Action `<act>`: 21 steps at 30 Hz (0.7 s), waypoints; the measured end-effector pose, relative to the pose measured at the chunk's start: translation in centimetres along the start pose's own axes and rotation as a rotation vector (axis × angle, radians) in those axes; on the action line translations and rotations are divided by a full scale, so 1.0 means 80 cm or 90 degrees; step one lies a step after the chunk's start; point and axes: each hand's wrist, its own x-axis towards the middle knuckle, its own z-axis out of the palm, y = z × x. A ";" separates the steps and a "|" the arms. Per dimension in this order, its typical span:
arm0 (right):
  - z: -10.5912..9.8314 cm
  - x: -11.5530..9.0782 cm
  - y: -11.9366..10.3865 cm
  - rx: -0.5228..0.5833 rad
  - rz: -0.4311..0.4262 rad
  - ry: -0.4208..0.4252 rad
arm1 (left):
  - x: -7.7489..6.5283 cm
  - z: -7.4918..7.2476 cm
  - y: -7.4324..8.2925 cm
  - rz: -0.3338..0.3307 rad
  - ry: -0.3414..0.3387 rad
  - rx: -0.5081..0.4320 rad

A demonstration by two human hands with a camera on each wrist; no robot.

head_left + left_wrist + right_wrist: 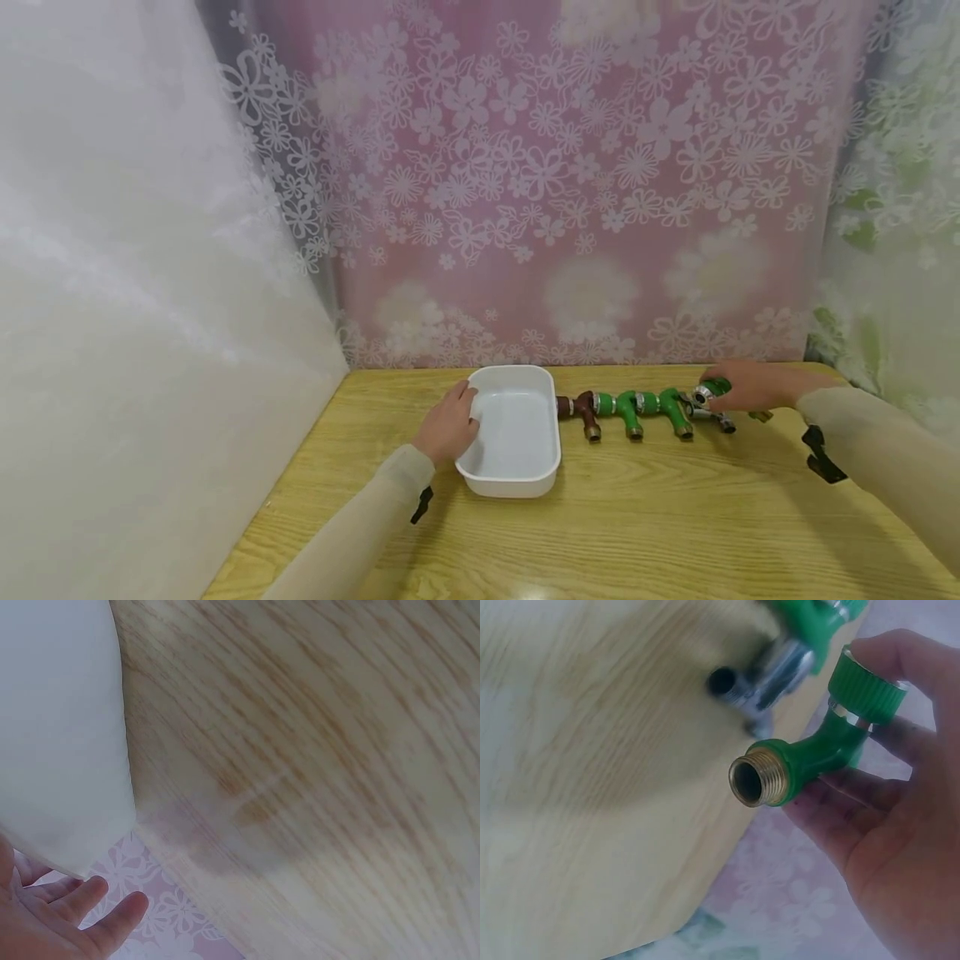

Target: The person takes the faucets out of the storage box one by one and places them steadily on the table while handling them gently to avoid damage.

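At the left rim of a white rectangular tub is my left hand, holding it with the thumb over the inner side. In the left wrist view, the fingers reach round the tub's edge. My right hand grips a green faucet by its ribbed knob and body; its brass threaded end points away from the palm. Just left of this hand lies a chrome faucet. Beyond it are two green faucets and a dark brown faucet, lined up towards the tub.
The wood-grain table carries the tub and the row of faucets. A pink flowered curtain hangs behind its back edge. Pale sheeting stands along the left side, and a green-patterned curtain hangs on the right.
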 end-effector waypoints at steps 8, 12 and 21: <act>0.008 -0.014 0.025 0.031 0.037 0.017 | -0.003 0.001 -0.003 0.001 -0.002 0.005; 0.014 -0.016 0.037 0.029 0.054 0.023 | -0.004 0.000 -0.003 0.006 0.001 -0.001; 0.024 -0.019 0.057 0.033 0.060 0.031 | -0.004 -0.001 -0.002 -0.004 0.001 0.011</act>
